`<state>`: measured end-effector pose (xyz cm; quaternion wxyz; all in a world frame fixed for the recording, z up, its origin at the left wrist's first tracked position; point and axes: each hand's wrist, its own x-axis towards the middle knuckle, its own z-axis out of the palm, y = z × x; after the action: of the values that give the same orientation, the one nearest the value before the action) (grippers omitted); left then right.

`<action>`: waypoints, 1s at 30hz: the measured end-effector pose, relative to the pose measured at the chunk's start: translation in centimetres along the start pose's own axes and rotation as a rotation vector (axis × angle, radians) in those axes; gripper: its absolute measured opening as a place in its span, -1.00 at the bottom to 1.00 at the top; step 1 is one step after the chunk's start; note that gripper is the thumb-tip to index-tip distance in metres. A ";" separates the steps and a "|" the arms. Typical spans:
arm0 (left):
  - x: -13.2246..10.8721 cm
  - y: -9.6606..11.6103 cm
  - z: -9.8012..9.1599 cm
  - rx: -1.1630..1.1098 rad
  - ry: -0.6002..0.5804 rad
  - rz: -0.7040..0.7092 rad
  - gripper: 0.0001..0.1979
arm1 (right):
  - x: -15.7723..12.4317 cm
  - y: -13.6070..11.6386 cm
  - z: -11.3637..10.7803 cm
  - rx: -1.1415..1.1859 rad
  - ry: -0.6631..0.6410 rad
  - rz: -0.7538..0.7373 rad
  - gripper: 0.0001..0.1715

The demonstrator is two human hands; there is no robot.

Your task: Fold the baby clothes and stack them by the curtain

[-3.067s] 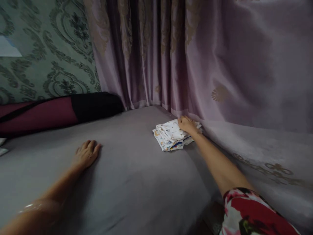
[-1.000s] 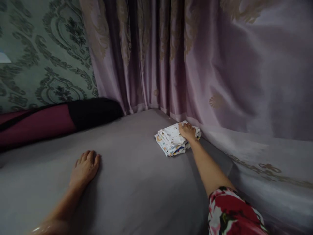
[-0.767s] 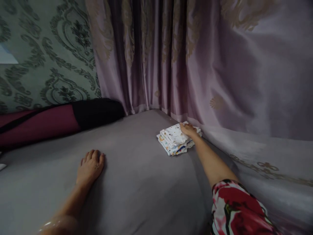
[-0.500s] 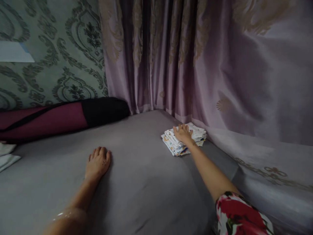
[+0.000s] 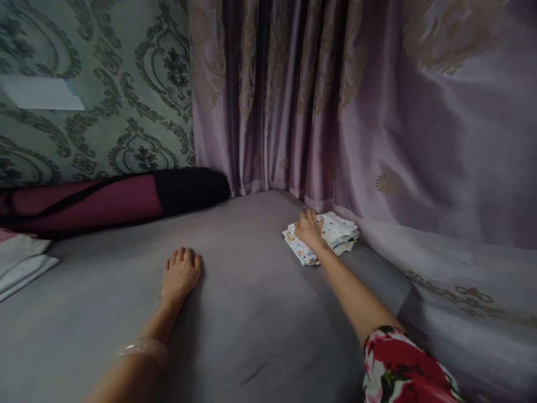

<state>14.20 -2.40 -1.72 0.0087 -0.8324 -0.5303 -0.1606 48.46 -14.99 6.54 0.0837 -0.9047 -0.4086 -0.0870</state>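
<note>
Stack of folded printed cloths (image 5: 338, 233) sits at one o'clock, hard by the curtain (image 5: 377, 140), right hand (image 5: 309, 228) flat on top, fingers spread and gripping nothing, likely steadying the pile, while the left hand (image 5: 181, 272), open and empty at eleven o'clock, presses the grey sheet (image 5: 255, 319) to prop the lean

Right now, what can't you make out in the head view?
Head view:
Stack of folded white printed cloths: piece count and prints too small; right hand covers its left part, grip unclear.
Folded white cloths at far left: cut off by frame edge.
Maroon-and-black roll: left end cut off.
</note>
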 end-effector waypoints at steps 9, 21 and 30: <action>0.0 0.2 -0.1 -0.035 -0.009 -0.012 -0.53 | -6.2 -11.9 2.5 0.173 -0.097 -0.390 -0.49; 1.7 -2.2 0.2 -0.758 -0.001 -0.276 -0.62 | -14.4 -25.6 4.7 0.302 -0.343 -0.589 -0.33; 2.3 -3.4 0.2 -1.001 0.038 -0.375 -0.72 | -16.1 -26.2 6.1 0.247 -0.190 -0.594 -0.37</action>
<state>12.11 1.15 -1.83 -0.4087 -0.6227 -0.5281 -0.4078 18.75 -8.24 -0.96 0.1252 -0.7332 -0.6678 0.0270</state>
